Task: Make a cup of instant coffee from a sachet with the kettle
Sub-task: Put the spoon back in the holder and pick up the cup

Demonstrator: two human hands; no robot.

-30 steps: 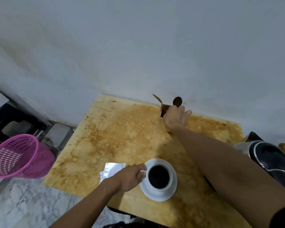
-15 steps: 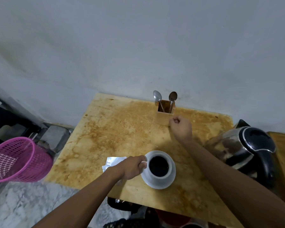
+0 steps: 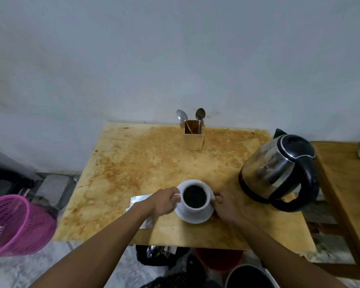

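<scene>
— Both hands are seen at the white ceramic cup (image 3: pixel 194 199) of dark coffee, which is set on a round white saucer (image 3: pixel 195 217) at six o'clock on the stained yellow wooden table (image 3: pixel 133 163). How is it held?

— The left hand (image 3: pixel 162 201) is closed on the cup's handle; the right hand (image 3: pixel 226 206) is curled against the saucer's rim at three o'clock.

— And the rest?

— A torn silver foil sachet (image 3: pixel 138 200) is partly covered by the left wrist. The steel and black electric kettle (image 3: pixel 279 173) is found at two o'clock, and a small wooden box (image 3: pixel 193 140) with two metal spoons (image 3: pixel 200 116) at twelve
</scene>
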